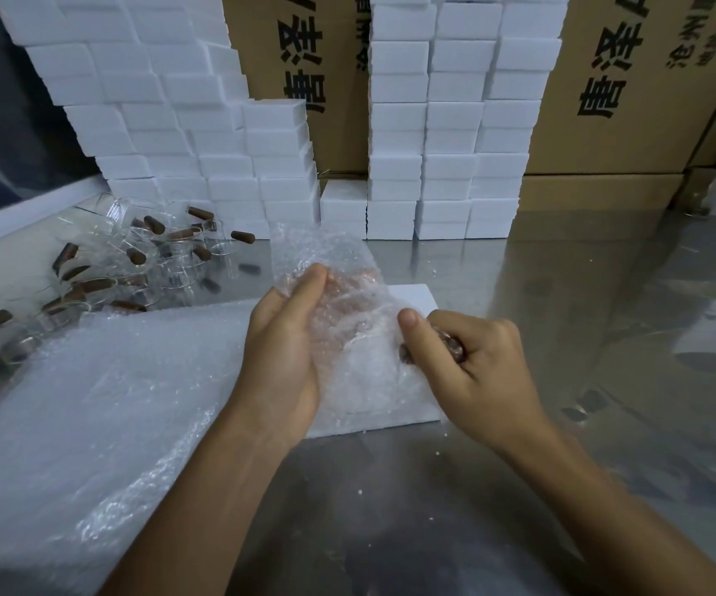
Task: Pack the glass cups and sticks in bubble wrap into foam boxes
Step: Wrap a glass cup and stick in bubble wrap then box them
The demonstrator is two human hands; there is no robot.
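My left hand (281, 350) grips a sheet of bubble wrap (339, 303) wrapped round something I cannot make out. My right hand (472, 359) is curled round a brown stick (453, 344) at the sheet's right edge. Both hands hover over a flat white foam piece (412, 298) on the metal table. A pile of clear glass cups (141, 251) and brown sticks (154, 223) lies at the left. A stack of bubble wrap sheets (102, 402) lies under my left forearm.
Walls of white foam boxes (446, 122) are stacked at the back of the steel table (584, 337), with brown cardboard cartons (631, 101) behind them. Small foam crumbs dot the table in front of me.
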